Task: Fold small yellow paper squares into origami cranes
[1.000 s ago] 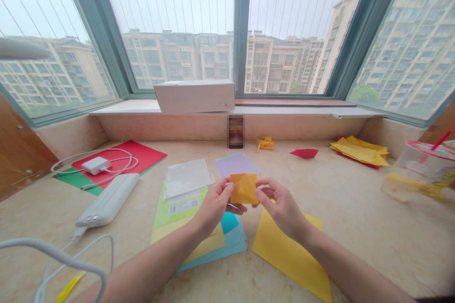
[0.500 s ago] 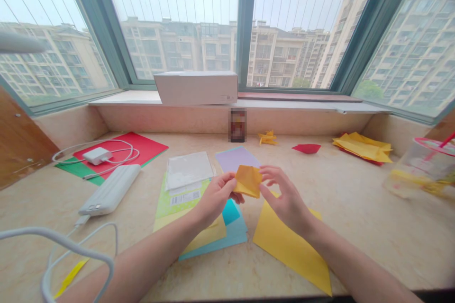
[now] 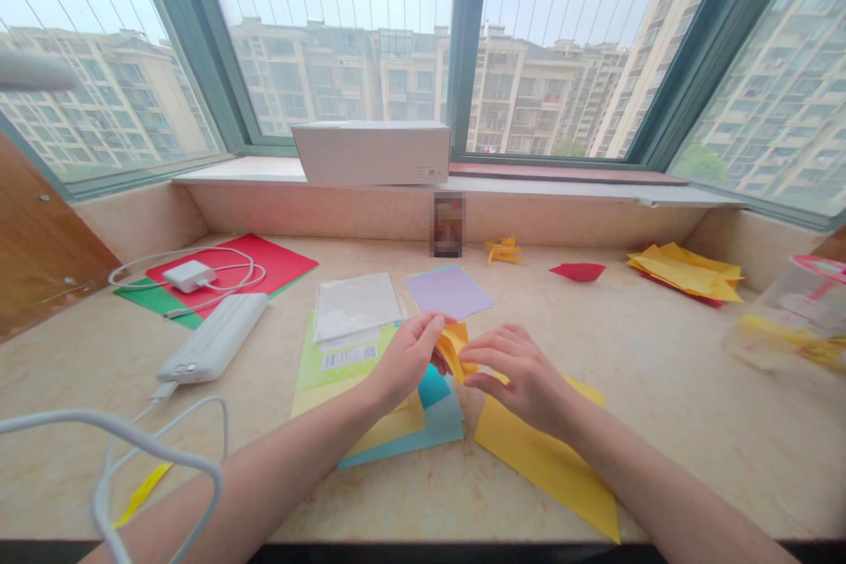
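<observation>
Orange paper: a small folded piece (image 3: 455, 345) is being held just above the worktop (image 3: 661, 388), between the two hands and over the edge of the blue sheets (image 3: 433, 427).
Left hand: it (image 3: 410, 357) is gripping the paper's left side, its fingers (image 3: 433, 328) pressed shut on the paper.
Right hand: it (image 3: 522, 374) is pinching the lower right part, with thumb and forefinger closed on the paper and the other fingers curling loosely above.
Fold in hand: the paper is bending sharply between the two grips. The hands are hiding much of it, so I cannot tell which flap is turning.
Doing it well: judging from the grips, one hand should be holding the layers steady while the other is lining up the edges. Only then should a fingertip be running along the crease. Pressing it against the worktop would probably make a sharper line than creasing in the air.
Nearby: a yellow sheet (image 3: 548, 467) is lying under the right wrist, and a lilac sheet (image 3: 449, 291) is lying just beyond the hands.
</observation>
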`<state>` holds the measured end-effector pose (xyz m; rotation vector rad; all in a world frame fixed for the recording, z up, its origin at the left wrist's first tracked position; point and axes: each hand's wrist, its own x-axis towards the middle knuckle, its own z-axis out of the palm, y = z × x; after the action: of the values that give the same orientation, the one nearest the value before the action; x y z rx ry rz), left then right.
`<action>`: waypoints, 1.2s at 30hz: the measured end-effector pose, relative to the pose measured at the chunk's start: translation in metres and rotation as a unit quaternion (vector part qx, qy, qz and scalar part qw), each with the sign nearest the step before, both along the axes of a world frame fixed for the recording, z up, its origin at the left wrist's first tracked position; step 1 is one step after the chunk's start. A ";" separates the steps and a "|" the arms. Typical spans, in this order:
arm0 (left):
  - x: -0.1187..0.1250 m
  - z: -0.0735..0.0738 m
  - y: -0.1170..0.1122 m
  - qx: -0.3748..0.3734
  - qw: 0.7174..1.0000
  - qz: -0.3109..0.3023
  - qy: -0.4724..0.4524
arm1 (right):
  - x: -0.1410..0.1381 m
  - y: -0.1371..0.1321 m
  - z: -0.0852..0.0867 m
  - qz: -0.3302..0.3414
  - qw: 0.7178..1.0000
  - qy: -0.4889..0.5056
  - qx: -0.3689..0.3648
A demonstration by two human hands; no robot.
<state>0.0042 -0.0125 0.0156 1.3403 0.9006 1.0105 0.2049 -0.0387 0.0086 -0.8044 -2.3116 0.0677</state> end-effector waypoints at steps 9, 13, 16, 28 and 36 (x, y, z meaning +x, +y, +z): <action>0.002 0.002 -0.006 -0.005 0.996 -0.069 0.053 | -0.005 -0.003 -0.005 -0.018 0.997 0.040 0.059; 0.003 0.002 -0.009 -0.037 0.995 -0.095 0.008 | -0.006 -0.004 -0.005 -0.041 0.995 0.069 0.055; 0.003 0.004 -0.012 -0.073 0.990 -0.112 -0.041 | -0.006 -0.003 -0.006 -0.047 0.993 0.104 0.009; -0.003 0.002 -0.009 -0.113 0.979 -0.144 -0.085 | -0.010 -0.003 -0.007 -0.068 0.932 0.253 -0.252; -0.001 0.002 -0.007 -0.020 0.995 -0.099 -0.012 | -0.007 0.000 -0.009 -0.147 0.910 0.309 -0.232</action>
<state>0.0035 -0.0199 0.0179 1.3511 0.7498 0.8492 0.1982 -0.0382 -0.0006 -1.1599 -1.5660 0.6618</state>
